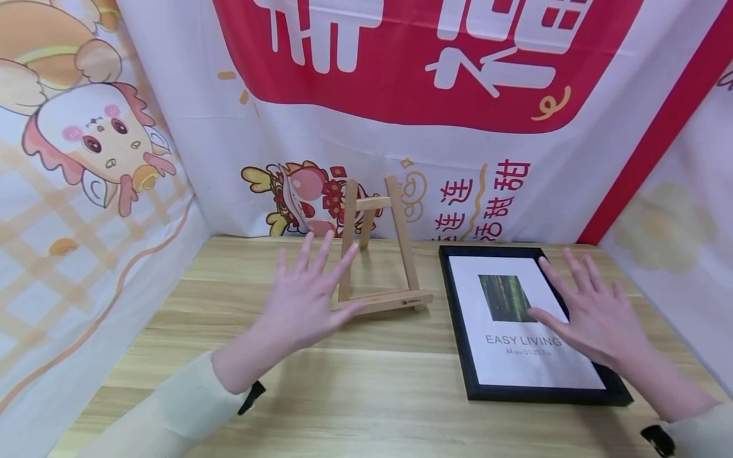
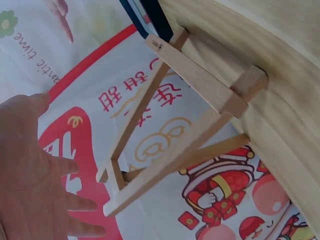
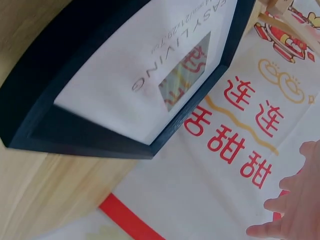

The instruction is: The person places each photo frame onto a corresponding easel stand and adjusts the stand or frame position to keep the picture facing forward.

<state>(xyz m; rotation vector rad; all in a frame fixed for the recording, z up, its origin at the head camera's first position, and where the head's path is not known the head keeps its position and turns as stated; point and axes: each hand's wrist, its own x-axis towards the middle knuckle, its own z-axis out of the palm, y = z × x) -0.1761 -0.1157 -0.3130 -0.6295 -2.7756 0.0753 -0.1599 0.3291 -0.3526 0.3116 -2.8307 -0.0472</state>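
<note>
A small wooden easel (image 1: 380, 300) stands upright toward the back of the table, its rear leg angled behind it. My left hand (image 1: 302, 296) hovers in front of the easel's left side with fingers spread, holding nothing. In the left wrist view the same hand (image 2: 37, 175) is apart from the easel (image 2: 200, 80). To the right, a black picture frame (image 1: 458, 331) lies flat, its white insert printed EASY LIVING with a dark green picture. Over its right edge, my right hand (image 1: 595, 312) is raised with spread fingers. The right wrist view shows that hand (image 3: 297, 200) apart from the frame (image 3: 105, 145).
The wood-grain table (image 1: 355, 394) ends at the back against a white cloth (image 1: 229, 159) with red lettering and cartoon figures. A printed cloth (image 1: 143, 216) walls the left side, and another cloth (image 1: 676, 184) closes off the right.
</note>
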